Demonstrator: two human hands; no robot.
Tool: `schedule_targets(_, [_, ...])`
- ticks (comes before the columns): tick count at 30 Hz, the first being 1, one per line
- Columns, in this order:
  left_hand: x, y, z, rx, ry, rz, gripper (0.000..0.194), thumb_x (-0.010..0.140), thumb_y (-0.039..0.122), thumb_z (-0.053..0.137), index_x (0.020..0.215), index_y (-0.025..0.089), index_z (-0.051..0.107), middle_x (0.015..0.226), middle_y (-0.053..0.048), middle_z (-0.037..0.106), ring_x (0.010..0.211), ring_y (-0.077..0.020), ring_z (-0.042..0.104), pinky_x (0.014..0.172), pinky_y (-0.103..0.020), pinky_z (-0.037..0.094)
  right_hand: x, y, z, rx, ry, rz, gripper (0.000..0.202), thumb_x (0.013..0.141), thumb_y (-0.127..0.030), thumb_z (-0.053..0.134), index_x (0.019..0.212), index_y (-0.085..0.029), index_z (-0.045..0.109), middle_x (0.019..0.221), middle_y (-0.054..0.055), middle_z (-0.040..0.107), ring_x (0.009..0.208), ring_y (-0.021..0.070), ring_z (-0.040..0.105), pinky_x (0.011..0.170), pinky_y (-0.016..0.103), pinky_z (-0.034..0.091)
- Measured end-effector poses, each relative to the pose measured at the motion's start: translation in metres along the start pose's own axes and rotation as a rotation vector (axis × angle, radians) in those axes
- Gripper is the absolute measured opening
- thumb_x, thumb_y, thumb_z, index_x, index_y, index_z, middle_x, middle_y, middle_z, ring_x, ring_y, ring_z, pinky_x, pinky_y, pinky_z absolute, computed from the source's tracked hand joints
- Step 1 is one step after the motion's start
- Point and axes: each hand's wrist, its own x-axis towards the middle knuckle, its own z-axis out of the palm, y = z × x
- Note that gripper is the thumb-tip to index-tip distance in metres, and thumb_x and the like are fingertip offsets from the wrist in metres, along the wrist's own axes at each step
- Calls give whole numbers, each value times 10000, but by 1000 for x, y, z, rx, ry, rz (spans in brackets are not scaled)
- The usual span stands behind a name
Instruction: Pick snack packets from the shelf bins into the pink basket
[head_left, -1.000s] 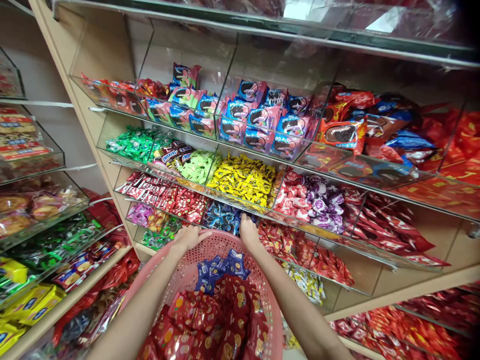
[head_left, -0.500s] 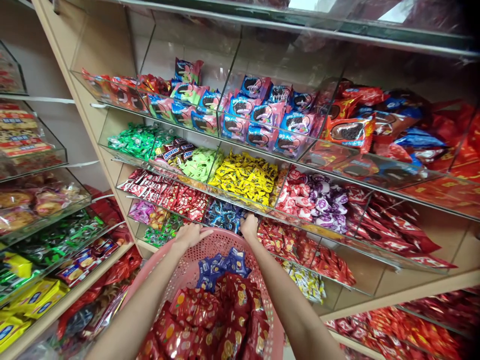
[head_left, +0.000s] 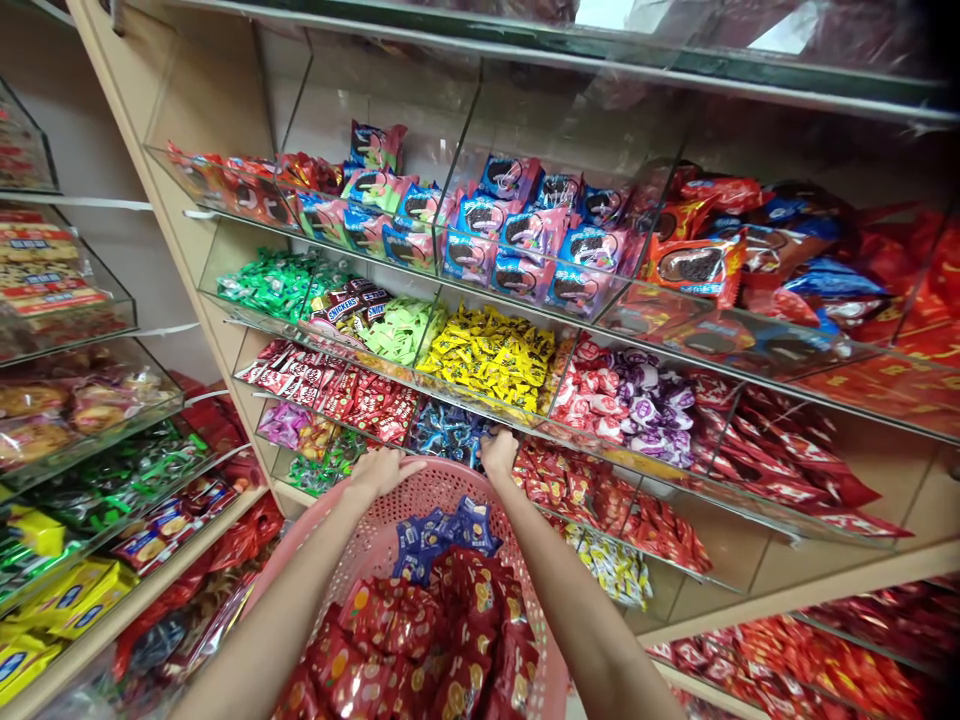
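A pink perforated plastic basket [head_left: 450, 480] holds many red-wrapped candies [head_left: 397, 620] and, toward its far side, a smaller heap of blue-purple packets [head_left: 442, 535]. My left hand [head_left: 381, 468] is closed over the basket's far rim, left of its middle. Farther right, my right hand [head_left: 498, 452] is closed at the far right of the same rim, beside the blue-wrapped candies [head_left: 446, 430] on the shelf. The fingertips of my right hand are partly hidden.
Clear-fronted shelf bins ahead hold yellow candies [head_left: 491, 355], green candies [head_left: 270, 285], purple-and-white candies [head_left: 656, 405] and blue-pink cookie packs [head_left: 521, 235]. At the left stands another shelf with yellow packs [head_left: 71, 595]. Red packets [head_left: 825, 655] lie at the lower right.
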Motion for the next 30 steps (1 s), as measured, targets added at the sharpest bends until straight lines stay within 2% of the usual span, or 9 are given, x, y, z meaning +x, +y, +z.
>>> schedule_targets(4, [1, 0, 1, 4, 13, 6, 759, 639, 741, 122, 805, 178, 602, 848, -125, 618, 807, -260, 573, 675, -335, 415, -2, -3, -8, -6, 45, -22, 214, 737, -218, 386, 805, -150, 577, 606, 64, 585, 512, 155, 516, 537, 253, 376])
schedule_targets(8, [1, 1, 0, -2, 4, 9, 767, 637, 744, 115, 792, 174, 604, 840, -122, 621, 798, -255, 574, 674, -330, 417, -5, -4, -21, 24, 64, -158, 195, 767, -237, 359, 769, -153, 534, 677, 70, 582, 589, 159, 521, 590, 267, 391])
schedule_targets(11, [1, 2, -1, 5, 3, 18, 766, 639, 742, 102, 780, 178, 601, 837, -121, 625, 793, -259, 574, 674, -344, 416, -15, -2, -31, 135, 64, -229, 168, 789, -244, 346, 789, -163, 493, 718, 57, 569, 619, 146, 529, 603, 261, 409])
schedule_targets(15, [0, 3, -3, 8, 3, 8, 761, 641, 739, 112, 786, 174, 600, 847, -123, 623, 798, -255, 574, 679, -334, 416, -38, 2, -43, 355, 49, -167, 123, 802, -280, 371, 811, -184, 447, 658, 12, 549, 593, 128, 555, 578, 243, 443])
schedule_targets(20, [-2, 3, -5, 21, 3, 17, 747, 650, 730, 108, 790, 181, 594, 850, -113, 621, 807, -256, 572, 680, -338, 416, -66, -2, -56, 550, 80, -90, 146, 786, -321, 427, 842, -186, 433, 699, 24, 580, 657, 142, 602, 593, 254, 480])
schedule_targets(22, [-2, 3, -5, 21, 2, 21, 750, 652, 728, 100, 798, 182, 593, 847, -112, 621, 811, -255, 571, 681, -336, 415, -75, -5, -56, 603, 17, -75, 163, 781, -330, 436, 858, -187, 438, 681, 15, 580, 622, 138, 601, 572, 255, 485])
schedule_targets(27, [-1, 3, -4, 12, -10, 8, 766, 641, 739, 100, 808, 182, 598, 850, -119, 623, 811, -253, 570, 698, -345, 412, -95, -6, -44, 684, -367, -12, 163, 775, -347, 429, 846, -202, 453, 633, -15, 556, 487, 116, 565, 436, 224, 455])
schedule_targets(30, [-1, 3, -4, 10, -11, 6, 756, 649, 731, 112, 837, 184, 600, 883, -123, 620, 830, -256, 567, 715, -356, 406, -103, -3, -33, 676, -531, 10, 148, 765, -333, 430, 837, -205, 452, 598, -30, 537, 453, 113, 549, 400, 214, 431])
